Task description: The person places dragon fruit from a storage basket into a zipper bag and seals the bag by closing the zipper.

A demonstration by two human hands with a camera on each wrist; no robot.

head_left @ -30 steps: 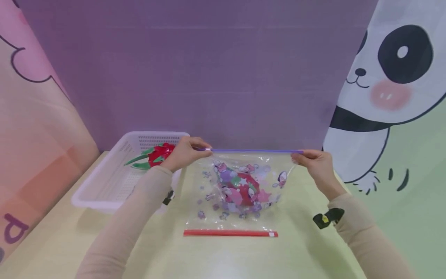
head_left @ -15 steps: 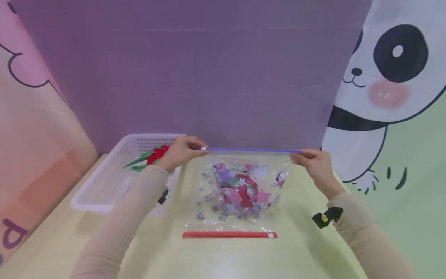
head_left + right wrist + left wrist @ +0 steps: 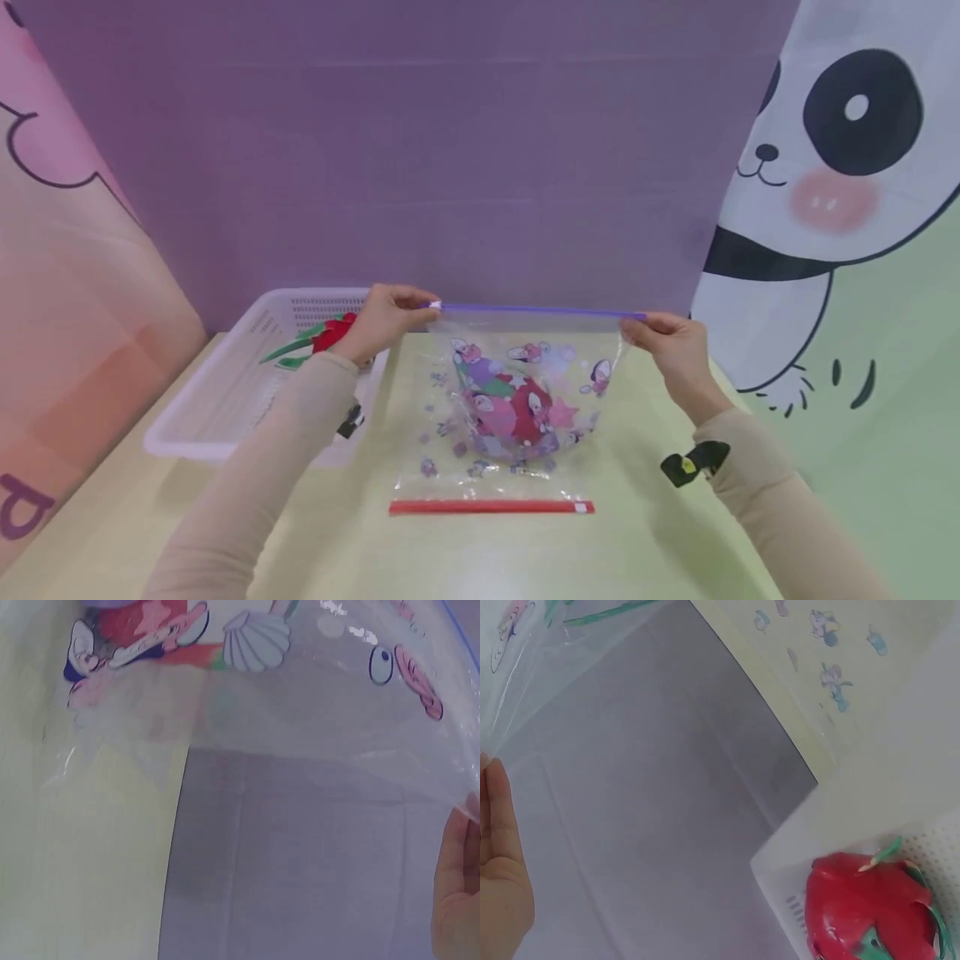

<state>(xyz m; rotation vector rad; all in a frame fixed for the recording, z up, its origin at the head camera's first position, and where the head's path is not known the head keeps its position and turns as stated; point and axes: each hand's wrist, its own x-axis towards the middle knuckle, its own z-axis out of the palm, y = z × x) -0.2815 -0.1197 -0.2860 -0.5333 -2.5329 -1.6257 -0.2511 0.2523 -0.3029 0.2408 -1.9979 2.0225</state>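
The bag (image 3: 557, 350) hangs above the table (image 3: 487, 554), upright, just behind the red strip (image 3: 480, 507) of another bag, which seems to lie flat. The film looks light, soft and rather slippery, so it will probably fold easily. A red thing (image 3: 531, 408) shows through it, low down; I cannot tell its weight. The purple strip (image 3: 525, 310) looks the stiffest part, and its two ends are, I think, the good places for holding. The left hand (image 3: 384, 321) pinches the end at the white slider (image 3: 435, 305); the right hand (image 3: 678, 354) pinches the other corner. Both arms reach forward, well apart.
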